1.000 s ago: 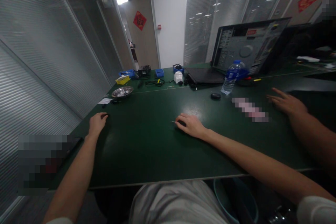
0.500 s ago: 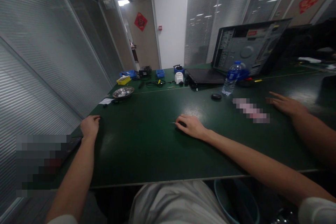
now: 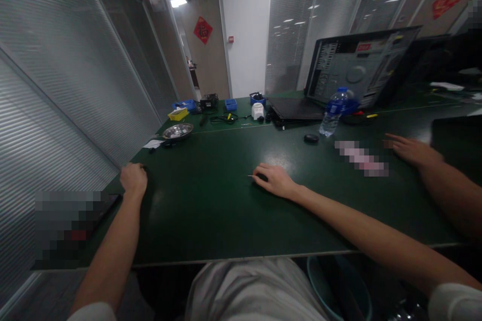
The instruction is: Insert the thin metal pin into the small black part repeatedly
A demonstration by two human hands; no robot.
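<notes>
Fingers of the right hand cover a small dark object, grip loose; left hand curled.

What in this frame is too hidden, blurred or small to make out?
Head view:
- The small dark thing under the right hand: the fingers cover most of it.
- What the left hand closes on: hidden by the curled fingers.
- Two pixelated patches, one at the table's left edge, one near another person's hand.
- Contents of the metal bowl: too small.
</notes>
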